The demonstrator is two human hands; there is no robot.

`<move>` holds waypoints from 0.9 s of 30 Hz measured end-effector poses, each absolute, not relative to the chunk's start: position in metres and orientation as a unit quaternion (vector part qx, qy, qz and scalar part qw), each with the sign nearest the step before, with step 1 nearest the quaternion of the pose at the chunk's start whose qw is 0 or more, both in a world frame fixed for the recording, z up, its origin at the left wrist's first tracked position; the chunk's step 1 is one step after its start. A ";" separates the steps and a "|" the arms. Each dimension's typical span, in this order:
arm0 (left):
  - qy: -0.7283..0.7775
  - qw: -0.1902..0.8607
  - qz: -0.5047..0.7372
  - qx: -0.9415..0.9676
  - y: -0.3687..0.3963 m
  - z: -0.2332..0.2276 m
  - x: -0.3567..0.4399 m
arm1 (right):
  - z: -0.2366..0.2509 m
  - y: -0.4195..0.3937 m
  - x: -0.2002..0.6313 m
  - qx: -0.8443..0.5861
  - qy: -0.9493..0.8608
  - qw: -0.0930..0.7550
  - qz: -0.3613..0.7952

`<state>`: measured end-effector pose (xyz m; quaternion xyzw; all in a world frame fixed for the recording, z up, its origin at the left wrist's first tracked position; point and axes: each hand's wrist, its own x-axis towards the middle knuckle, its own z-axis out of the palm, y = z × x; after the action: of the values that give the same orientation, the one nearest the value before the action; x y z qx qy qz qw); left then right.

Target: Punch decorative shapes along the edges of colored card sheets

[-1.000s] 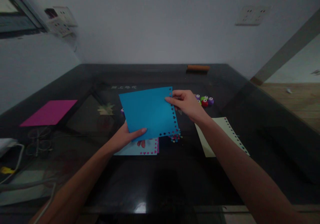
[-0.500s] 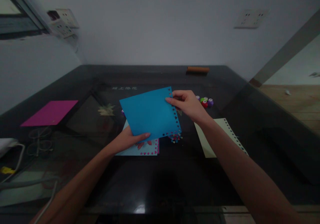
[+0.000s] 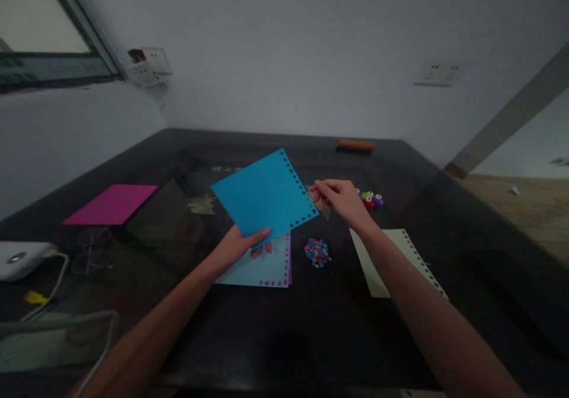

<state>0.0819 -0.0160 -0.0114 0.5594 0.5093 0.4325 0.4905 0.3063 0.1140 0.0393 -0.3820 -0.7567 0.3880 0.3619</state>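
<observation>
Head view shows the left hand (image 3: 240,245) pinching the near corner of a blue sheet (image 3: 263,196), thumb on top and fingers beneath, lifting it tilted above the dark table (image 3: 284,327). Punched holes run along the sheet's right edge. The right hand (image 3: 340,199) sits just right of that edge, fingers curled together near the corner; whether they touch the paper cannot be told. Under the blue sheet lies a pale blue sheet (image 3: 262,267) with pink hearts. A heap of confetti (image 3: 317,251) lies to its right, a cream sheet (image 3: 393,255) farther right, small punches (image 3: 371,199) beyond the right hand, and a pink sheet (image 3: 111,204) far left.
</observation>
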 end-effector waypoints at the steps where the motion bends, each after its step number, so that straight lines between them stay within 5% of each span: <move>1: 0.507 0.487 0.471 0.532 -0.014 -0.012 0.080 | 0.035 0.115 0.303 -0.393 -0.773 0.341 0.362; 6: 0.503 0.457 0.610 0.407 -0.005 -0.012 0.072 | 0.011 0.119 0.269 -0.423 -0.826 0.248 0.277; 14: 0.514 0.428 0.643 0.372 -0.002 -0.007 0.068 | -0.015 0.117 0.221 -0.471 -0.850 0.172 0.164; 27: 0.531 0.447 0.601 0.397 -0.004 -0.014 0.080 | -0.026 0.121 0.232 -0.477 -0.849 0.173 0.144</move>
<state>0.0798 -0.0045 -0.0135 0.3967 0.5307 0.6014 0.4465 0.2318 0.1212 -0.0260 -0.4773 -0.8494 0.1441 0.1730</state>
